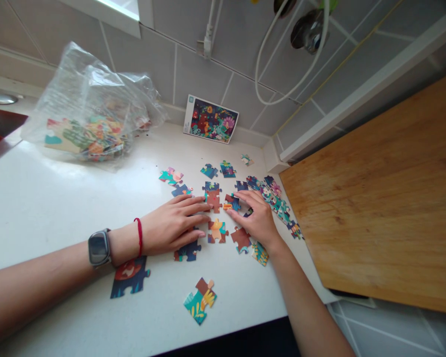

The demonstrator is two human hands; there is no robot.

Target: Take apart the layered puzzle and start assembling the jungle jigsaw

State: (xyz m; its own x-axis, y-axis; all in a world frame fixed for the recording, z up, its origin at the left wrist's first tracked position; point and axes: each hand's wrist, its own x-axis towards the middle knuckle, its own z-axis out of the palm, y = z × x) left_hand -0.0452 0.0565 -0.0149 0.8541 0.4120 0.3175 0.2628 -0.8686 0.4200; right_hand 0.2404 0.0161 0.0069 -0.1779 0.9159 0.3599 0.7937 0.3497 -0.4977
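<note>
My left hand (176, 222) lies palm down with its fingers spread, the fingertips beside a joined brown-and-blue puzzle section (213, 197) and over dark pieces partly hidden beneath. Between the thumb and index finger of my right hand (256, 215) is a blue-and-brown piece (232, 202) with an orange shape, just right of that section. Below lie a tan-and-teal piece (217, 231) and a brown piece (241, 240). A dark piece with a red figure (130, 277) sits under my left wrist. Nearer the front edge rests a teal, brown and yellow section (200, 300).
A clear plastic bag (96, 119) of pieces stands at the back left. The picture card (211, 119) leans on the tiled wall. More pieces (278, 203) lie along the right side, near a wooden board (386, 198). A white cable (258, 74) hangs above.
</note>
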